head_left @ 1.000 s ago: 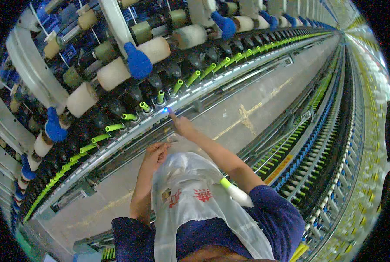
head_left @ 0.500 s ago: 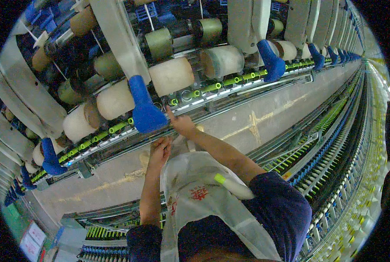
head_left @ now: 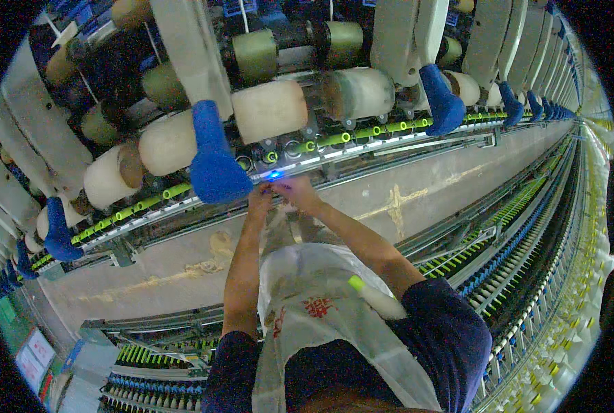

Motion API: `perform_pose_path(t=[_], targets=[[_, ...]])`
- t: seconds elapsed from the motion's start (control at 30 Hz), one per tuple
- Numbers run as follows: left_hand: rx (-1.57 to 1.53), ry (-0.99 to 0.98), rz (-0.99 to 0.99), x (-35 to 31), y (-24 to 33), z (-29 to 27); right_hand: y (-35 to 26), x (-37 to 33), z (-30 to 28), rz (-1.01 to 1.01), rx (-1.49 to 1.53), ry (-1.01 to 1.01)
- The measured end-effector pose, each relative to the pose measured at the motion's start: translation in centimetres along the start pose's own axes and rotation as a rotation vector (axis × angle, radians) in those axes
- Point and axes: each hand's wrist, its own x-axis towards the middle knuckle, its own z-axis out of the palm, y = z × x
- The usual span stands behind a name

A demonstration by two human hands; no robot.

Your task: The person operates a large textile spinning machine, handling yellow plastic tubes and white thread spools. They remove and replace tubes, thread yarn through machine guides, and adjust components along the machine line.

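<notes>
My two hands are close together at the front rail (head_left: 334, 157) of a spinning machine, just below a small glowing blue light (head_left: 274, 175). My left hand (head_left: 260, 197) is closed, its fingertips near the rail beside a blue lever handle (head_left: 217, 172). My right hand (head_left: 300, 193) is to its right, fingers bent inward toward the left hand. What the fingers hold, if anything, is too small to make out. Above them sit a lime-green ring-shaped part (head_left: 271, 157) and a cream roller (head_left: 271, 112).
Olive rollers (head_left: 255, 55) and grey arms (head_left: 190, 48) with blue handles line the machine above. Behind me stands another machine row with green bobbins (head_left: 500, 224). A white apron (head_left: 334, 275) covers my front, with a green-tipped white bobbin (head_left: 379, 299) at its pocket.
My right hand has drawn back from the lime-green part to below the rail. My left hand has risen to meet it. The blue light now shows beside them.
</notes>
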Motion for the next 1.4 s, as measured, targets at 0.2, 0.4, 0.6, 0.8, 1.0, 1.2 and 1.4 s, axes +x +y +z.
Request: perform_pose_path(t=[0.2,0.4,0.6,0.8,1.0,1.2,1.4], targets=[[-0.915,0.147,-0.341,2.0,0.6,-0.5,3.2,0.2,1.0,0.542,-0.021,0.112],[-1.257,0.301,-0.22,2.6,2.2,2.2,3.7,1.3,4.9,0.537,-0.23,0.449],[-0.193,0.499,0.313,-3.3,9.5,8.1,-4.5,-1.6,-3.7,0.503,0.015,0.387],[0.516,0.267,0.663,-2.2,5.1,5.4,-12.2,-3.4,-10.4,0.616,0.054,0.279],[1.221,0.404,0.367,2.6,-3.2,2.1,-12.6,-2.1,-11.2,-0.182,-0.442,0.148],[1.307,0.474,0.668,2.8,-3.0,1.7,-13.0,2.3,-7.7,-0.413,-0.697,-0.172],[0.961,0.502,0.508,1.8,-0.7,3.8,-20.1,10.6,-11.5,-0.726,-0.603,0.058]])
